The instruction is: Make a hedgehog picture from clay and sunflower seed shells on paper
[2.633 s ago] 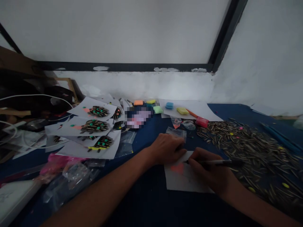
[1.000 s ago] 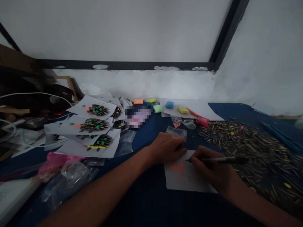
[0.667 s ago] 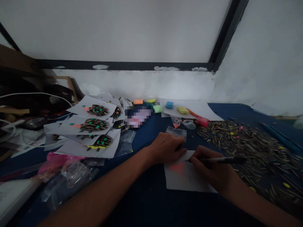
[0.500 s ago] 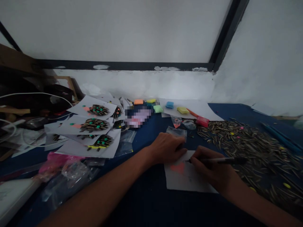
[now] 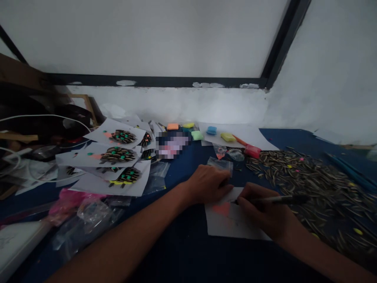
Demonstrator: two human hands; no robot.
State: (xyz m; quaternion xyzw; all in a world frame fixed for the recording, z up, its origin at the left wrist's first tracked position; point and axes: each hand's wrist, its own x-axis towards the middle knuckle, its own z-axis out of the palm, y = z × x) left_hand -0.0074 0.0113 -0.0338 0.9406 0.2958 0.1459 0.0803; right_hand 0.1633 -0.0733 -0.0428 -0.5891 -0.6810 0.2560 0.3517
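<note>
My right hand (image 5: 266, 210) is closed around a dark pen (image 5: 282, 199), whose tip touches or hovers just over a small sheet of white paper (image 5: 219, 229). A flat orange triangular patch (image 5: 221, 209) lies on that sheet, left of the pen tip. My left hand (image 5: 207, 182) rests on the sheet's upper left edge, thumb apart from the fingers, and holds no object. The fingertips of the left hand are partly hidden. Just behind it lies a clear plastic bag (image 5: 219, 164).
Sunflower seeds (image 5: 315, 177) spread across the right side. At left are papers (image 5: 84, 184) bearing seed-covered shapes with green dots, beside crumpled plastic bags (image 5: 94, 216). Coloured clay packs (image 5: 228, 137) and a red-orange tool (image 5: 251, 151) lie at the back, near the wall.
The pen in my right hand has shifted very slightly. My left hand and the paper stay where they were.
</note>
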